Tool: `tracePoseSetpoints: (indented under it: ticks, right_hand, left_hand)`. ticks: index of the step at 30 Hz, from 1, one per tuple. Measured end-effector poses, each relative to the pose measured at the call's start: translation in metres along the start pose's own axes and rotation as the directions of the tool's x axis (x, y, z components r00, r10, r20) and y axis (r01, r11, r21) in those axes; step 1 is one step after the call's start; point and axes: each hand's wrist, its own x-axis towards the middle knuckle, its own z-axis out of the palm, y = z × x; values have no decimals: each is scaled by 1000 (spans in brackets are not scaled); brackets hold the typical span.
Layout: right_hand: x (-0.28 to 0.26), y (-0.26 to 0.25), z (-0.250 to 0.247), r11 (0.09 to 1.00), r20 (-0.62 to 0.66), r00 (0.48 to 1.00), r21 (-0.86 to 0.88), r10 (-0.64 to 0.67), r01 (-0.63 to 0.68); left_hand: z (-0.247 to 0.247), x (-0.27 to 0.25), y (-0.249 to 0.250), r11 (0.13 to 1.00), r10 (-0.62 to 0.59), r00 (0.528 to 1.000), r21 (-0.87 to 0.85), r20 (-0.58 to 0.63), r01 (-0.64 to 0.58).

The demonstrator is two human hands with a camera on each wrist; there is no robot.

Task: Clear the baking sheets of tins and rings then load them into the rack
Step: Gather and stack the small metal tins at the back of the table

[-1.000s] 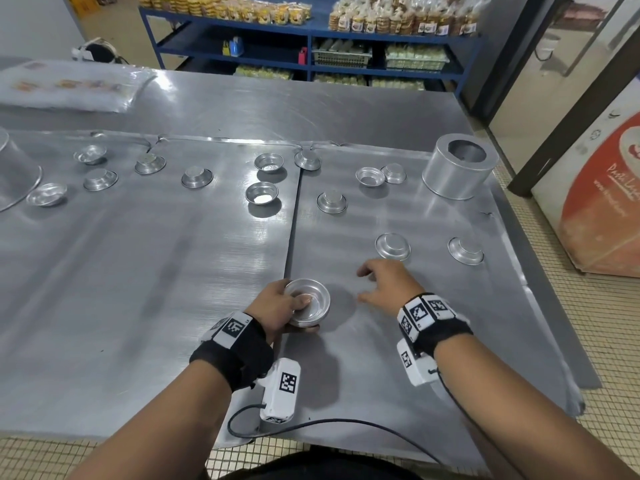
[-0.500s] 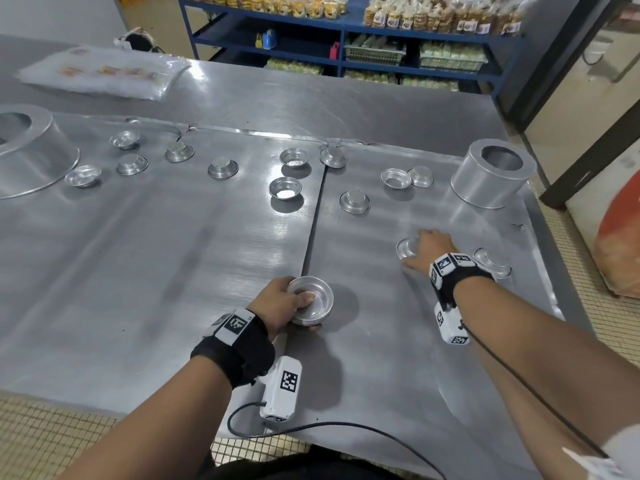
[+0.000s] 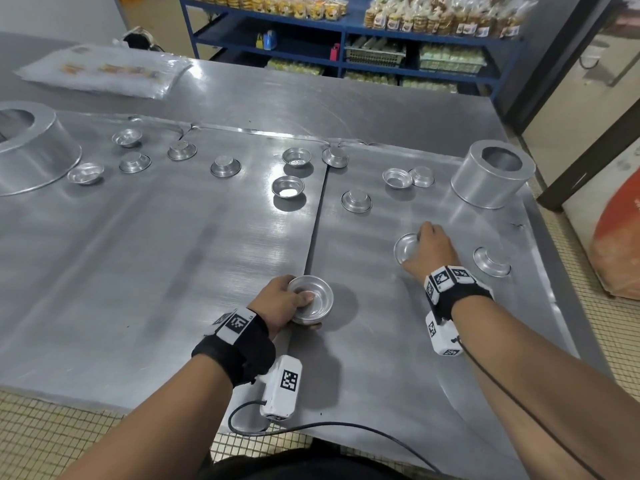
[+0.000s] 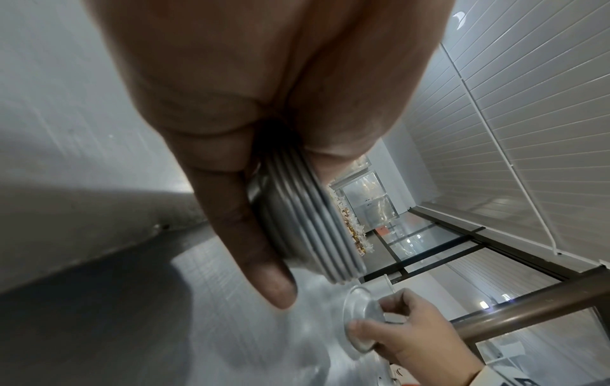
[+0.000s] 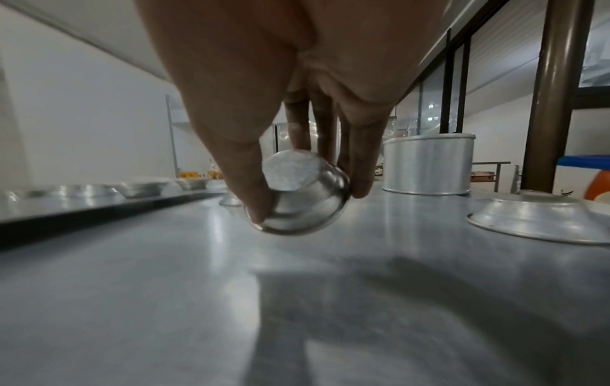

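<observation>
Where it clears the sheet: small round silver tin tilted, pinched between right hand thumb and fingers.
Left hand: fingers curled round nested stack of silver tins.

Behind your steel table there's a blue shelving unit stacked with bagged baked goods, a clear plastic-wrapped packet lying far left, and off right what looks like an orange-and-white sack on the tiled floor.
</observation>
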Motion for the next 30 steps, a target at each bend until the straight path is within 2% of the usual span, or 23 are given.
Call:
tracePoseSetpoints:
  ticks: [3, 8, 12, 15, 19, 25, 30]
  right_hand:
    - [-16, -18, -8, 989, -94, 995, 143, -23, 36]
    - [-48, -52, -18, 905, -202, 976, 396, -77, 153]
    - [-78, -70, -22, 787, -268, 947, 539, -178, 300]
    - [-100, -79, -18, 706, -286, 932, 612, -224, 357]
    - [-123, -84, -6, 641, -239, 932, 677, -274, 362]
    - [-142, -83, 7, 696, -117, 952, 658, -283, 288]
    - [-146, -78, 14, 700, -12, 964, 685, -266, 202]
  left_hand:
    - [4, -2, 0, 1000, -15, 1000, -2, 13, 15]
    - [10, -5, 1, 999, -27, 999, -17, 25, 27]
    - [14, -6, 4, 997, -50, 998, -65, 32, 52]
    - [15, -7, 7, 988, -64, 994, -134, 86, 75]
    - [11, -4, 6, 994, -67, 983, -70, 173, 80]
    - [14, -1, 6, 998, -36, 980, -36, 195, 44]
    - [17, 0, -1, 999, 6, 984, 36, 178, -13]
